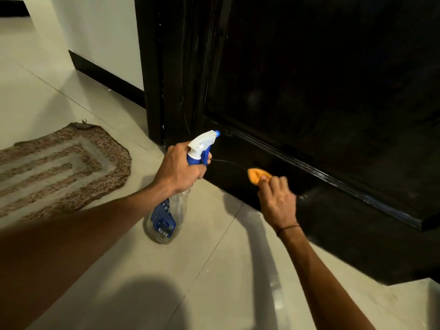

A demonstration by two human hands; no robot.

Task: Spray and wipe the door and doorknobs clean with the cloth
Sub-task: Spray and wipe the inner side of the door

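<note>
A black panelled door fills the right side, seen down at its bottom rail. My left hand grips the neck of a clear spray bottle with a white and blue trigger head, its nozzle pointing at the door's lower left corner. My right hand holds a bunched orange cloth against the door's bottom rail. A thin wet streak arcs across the door between the bottle and the cloth. No doorknob is in view.
The black door frame stands left of the door, with a white wall and dark skirting beyond it. A brown patterned mat lies on the pale tiled floor at the left.
</note>
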